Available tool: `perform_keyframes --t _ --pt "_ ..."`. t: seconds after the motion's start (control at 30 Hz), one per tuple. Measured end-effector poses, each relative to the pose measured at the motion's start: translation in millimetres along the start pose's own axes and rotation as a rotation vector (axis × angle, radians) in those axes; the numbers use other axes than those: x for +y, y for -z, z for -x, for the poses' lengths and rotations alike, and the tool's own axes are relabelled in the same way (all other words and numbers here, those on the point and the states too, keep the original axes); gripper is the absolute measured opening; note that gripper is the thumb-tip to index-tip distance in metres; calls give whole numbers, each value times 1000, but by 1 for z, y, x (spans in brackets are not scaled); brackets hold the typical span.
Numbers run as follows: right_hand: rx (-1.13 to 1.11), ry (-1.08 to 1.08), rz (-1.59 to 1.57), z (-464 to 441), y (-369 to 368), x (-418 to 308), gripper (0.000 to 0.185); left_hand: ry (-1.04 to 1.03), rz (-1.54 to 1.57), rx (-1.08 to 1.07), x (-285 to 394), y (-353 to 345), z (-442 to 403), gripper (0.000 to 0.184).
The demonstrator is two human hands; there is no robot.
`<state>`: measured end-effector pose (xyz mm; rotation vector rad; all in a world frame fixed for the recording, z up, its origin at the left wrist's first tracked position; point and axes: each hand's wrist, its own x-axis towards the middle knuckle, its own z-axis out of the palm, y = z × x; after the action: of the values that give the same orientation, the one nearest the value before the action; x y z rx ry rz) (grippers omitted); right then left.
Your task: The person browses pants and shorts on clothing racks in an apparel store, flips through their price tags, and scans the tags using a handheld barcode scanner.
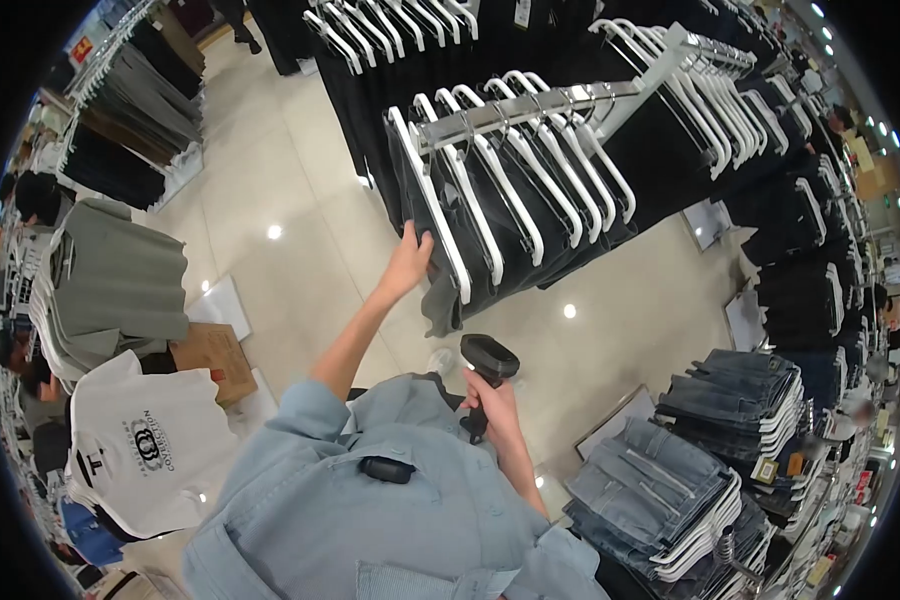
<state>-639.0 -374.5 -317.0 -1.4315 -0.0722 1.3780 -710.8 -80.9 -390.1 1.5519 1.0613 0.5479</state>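
Note:
My left hand (408, 262) reaches forward to the near edge of dark grey trousers (444, 306) at the front end of a hanging row. Its fingertips are at the fabric, partly hidden by it, and look closed on it. These trousers hang from a white hanger (432, 215) on a metal rail (530, 108). Close to my body, my right hand (492, 402) is wrapped round the handle of a black handheld barcode scanner (489, 356). The scanner's head points up and forward, below the trousers and apart from them.
Behind the first hanger, several more white hangers (530, 195) carry dark trousers. Folded-over jeans (655, 475) hang at lower right. To the left are a white printed T-shirt (150, 445), grey-green shirts (120, 275) and a cardboard box (213, 362) above the tiled floor (290, 210).

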Motion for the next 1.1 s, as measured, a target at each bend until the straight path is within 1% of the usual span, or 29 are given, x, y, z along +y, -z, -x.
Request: perform_keyframes --t 0.07,0.13,0.23,0.3,0.33,0.4,0.43,0.5,0.53,0.6,0.63,0.67,0.7,0.73,0.77,0.8,0.87,1.0,1.1 --pt "-15 20 7 0 -2 -2 17 47 121 -22 -5 -3 3 53" --pt "14 12 0 2 -4 -5 22 41 91 -17 -3 -1 5 55" --pt "9 25 18 3 -6 -11 21 39 78 -13 -3 0 5 56" --pt "13 24 30 5 -10 -16 21 45 209 12 -1 0 9 54" --pt "14 24 36 6 -10 -18 21 41 218 15 3 2 12 54" --pt "21 28 50 8 -8 -18 22 119 267 6 12 5 19 52" --pt "21 19 35 6 -3 -14 21 115 279 6 18 6 22 52" --pt "27 9 42 9 1 -12 21 186 409 29 28 4 26 51" --pt "30 17 55 10 2 -13 21 179 424 30 23 2 21 51" --pt "36 22 50 12 4 -13 21 241 666 -9 13 1 12 60" --pt "38 17 48 13 5 -13 20 301 645 48 11 2 8 72" --pt "41 18 52 13 6 -13 20 301 650 47 10 0 4 72" --pt "42 20 48 14 7 -13 21 328 701 59 13 -1 3 50" --pt "43 21 42 14 8 -13 21 355 749 71 16 0 3 32" --pt "44 18 41 15 9 -12 21 363 827 74 13 -1 -1 32" --pt "50 15 36 15 10 -11 21 367 825 73 18 1 1 32" --pt "57 11 29 15 10 -11 21 363 851 -16 36 8 8 35" --pt "64 15 17 16 10 -12 21 336 827 -24 31 7 4 38" --pt "67 15 13 16 8 -13 21 329 815 2 20 6 -6 34"
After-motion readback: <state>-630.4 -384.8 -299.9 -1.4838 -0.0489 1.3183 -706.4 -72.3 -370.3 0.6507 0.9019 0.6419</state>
